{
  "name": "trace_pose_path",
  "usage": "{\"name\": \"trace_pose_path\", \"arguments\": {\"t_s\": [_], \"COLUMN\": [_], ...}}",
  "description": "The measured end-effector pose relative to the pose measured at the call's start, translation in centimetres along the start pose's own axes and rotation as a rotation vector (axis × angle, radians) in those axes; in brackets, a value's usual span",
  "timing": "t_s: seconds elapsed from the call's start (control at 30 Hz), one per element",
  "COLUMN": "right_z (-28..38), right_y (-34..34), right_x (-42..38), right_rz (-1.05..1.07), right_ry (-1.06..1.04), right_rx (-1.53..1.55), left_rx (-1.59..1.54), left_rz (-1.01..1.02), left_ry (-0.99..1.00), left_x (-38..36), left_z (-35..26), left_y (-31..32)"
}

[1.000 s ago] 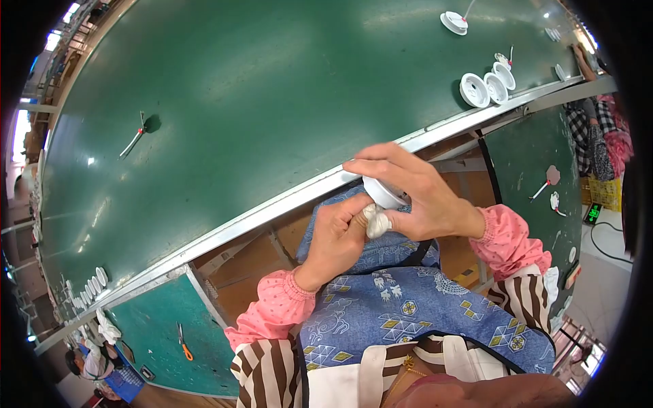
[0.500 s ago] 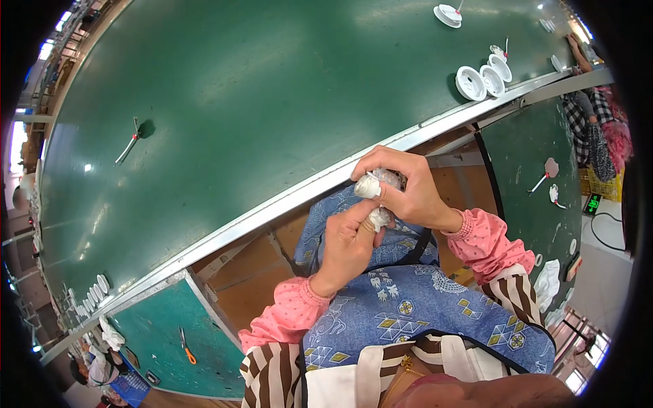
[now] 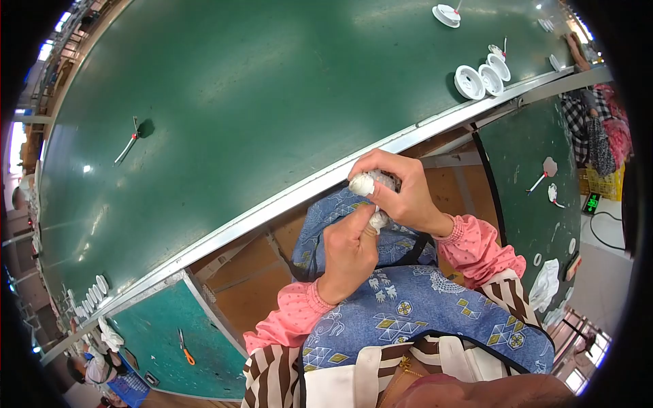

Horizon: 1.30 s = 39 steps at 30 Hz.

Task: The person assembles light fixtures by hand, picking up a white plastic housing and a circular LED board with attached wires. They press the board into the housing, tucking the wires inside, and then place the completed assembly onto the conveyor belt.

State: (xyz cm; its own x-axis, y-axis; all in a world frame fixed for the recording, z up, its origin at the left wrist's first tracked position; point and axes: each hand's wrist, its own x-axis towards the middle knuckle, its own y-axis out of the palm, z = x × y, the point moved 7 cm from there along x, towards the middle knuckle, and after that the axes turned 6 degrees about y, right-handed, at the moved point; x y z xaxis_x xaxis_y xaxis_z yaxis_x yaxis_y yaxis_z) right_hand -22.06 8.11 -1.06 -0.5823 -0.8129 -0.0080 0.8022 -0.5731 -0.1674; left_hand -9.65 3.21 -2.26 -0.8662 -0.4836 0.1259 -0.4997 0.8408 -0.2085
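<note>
Right hand [image 3: 401, 194] closed around one small white round part [image 3: 379, 182], held over the lap just below the table's metal edge [image 3: 272, 204]; the fingers cover most of the part. Left hand [image 3: 350, 251] pinches one wad of white cloth [image 3: 378, 219] against it. Cloth mostly hidden between the hands. On the green table [image 3: 272, 88]: three white round parts [image 3: 471, 81] grouped near the edge, one more [image 3: 445, 13] farther off, one thin tool [image 3: 129, 143]. Lower shelf: one orange-handled scissors [image 3: 183, 348], small, hard to make out.
</note>
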Motion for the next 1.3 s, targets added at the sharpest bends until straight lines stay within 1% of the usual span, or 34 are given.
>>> {"name": "trace_pose_path", "arguments": {"t_s": [0.17, 0.23, 0.3, 0.33, 0.4, 0.53, 0.6, 0.63, 0.7, 0.73, 0.83, 0.87, 0.93, 0.97, 1.03, 1.07, 1.13, 1.17, 1.23, 1.3], "right_z": [-1.1, -1.7, -1.0, -0.8, -0.9, -2.4, -1.9, -1.5, -1.7, -1.7, -0.8, -0.7, -0.4, -0.2, -0.4, -0.5, -0.2, 0.0, -0.3, -0.6], "right_y": [0.5, 0.4, 0.4, 0.6, 0.5, 0.4, 0.3, 0.1, 0.4, 0.4, 0.4, 0.5, 0.4, 0.2, -0.1, -0.1, 0.0, 0.0, 0.2, 0.3], "right_x": [-0.2, -0.4, -0.3, -0.8, -0.8, -0.2, -0.6, -0.3, -0.6, -0.3, -0.4, -0.7, -0.3, -0.3, -0.2, 0.0, -0.3, -0.3, -0.4, -0.5], "right_rz": [0.030, 0.026, 0.022, 0.017, 0.032, -0.002, -0.027, -0.043, -0.020, -0.004, -0.026, 0.015, -0.026, -0.049, -0.042, -0.033, -0.027, -0.026, 0.025, 0.065], "right_ry": [0.073, 0.110, 0.053, 0.042, 0.131, 0.227, 0.110, 0.035, 0.135, 0.172, 0.094, 0.199, 0.097, 0.053, 0.103, 0.125, 0.035, -0.012, 0.036, 0.070], "right_rx": [0.039, 0.055, 0.020, 0.009, 0.057, 0.169, 0.081, 0.033, 0.085, 0.107, 0.091, 0.074, 0.030, 0.007, 0.008, 0.008, -0.017, -0.031, 0.014, 0.058], "left_rx": [0.177, 0.245, 0.291, 0.300, 0.306, 0.202, 0.137, 0.176, 0.239, 0.318, 0.524, 0.513, 0.479, 0.362, 0.133, 0.067, -0.056, -0.074, -0.117, -0.081], "left_rz": [-0.106, -0.075, -0.086, -0.092, -0.101, -0.092, -0.077, -0.092, -0.107, -0.083, -0.073, -0.078, -0.075, -0.064, -0.045, -0.025, 0.022, 0.057, 0.126, 0.130], "left_ry": [0.230, 0.297, 0.368, 0.380, 0.376, 0.251, 0.157, 0.207, 0.278, 0.317, 0.452, 0.449, 0.437, 0.369, 0.236, 0.189, 0.094, 0.077, 0.039, 0.088], "left_x": [-0.5, -0.4, 0.4, 0.2, 0.0, 0.1, -0.1, 0.2, -0.2, 0.2, 0.3, 0.4, 0.0, 0.0, 0.2, 0.1, -0.1, -0.1, -0.3, 0.3], "left_z": [-0.6, 0.5, 0.6, 0.4, 0.0, 0.5, 0.0, -0.1, -0.2, -0.1, -0.6, -0.5, -0.3, 0.0, 0.4, 0.3, 0.1, 0.2, 0.4, 0.2], "left_y": [-0.5, -0.5, -0.5, -0.4, -0.2, 0.4, 0.4, 0.3, 0.2, 0.0, -0.4, -0.5, -0.2, 0.0, 0.3, 0.3, 0.3, 0.3, 0.0, -0.6]}}
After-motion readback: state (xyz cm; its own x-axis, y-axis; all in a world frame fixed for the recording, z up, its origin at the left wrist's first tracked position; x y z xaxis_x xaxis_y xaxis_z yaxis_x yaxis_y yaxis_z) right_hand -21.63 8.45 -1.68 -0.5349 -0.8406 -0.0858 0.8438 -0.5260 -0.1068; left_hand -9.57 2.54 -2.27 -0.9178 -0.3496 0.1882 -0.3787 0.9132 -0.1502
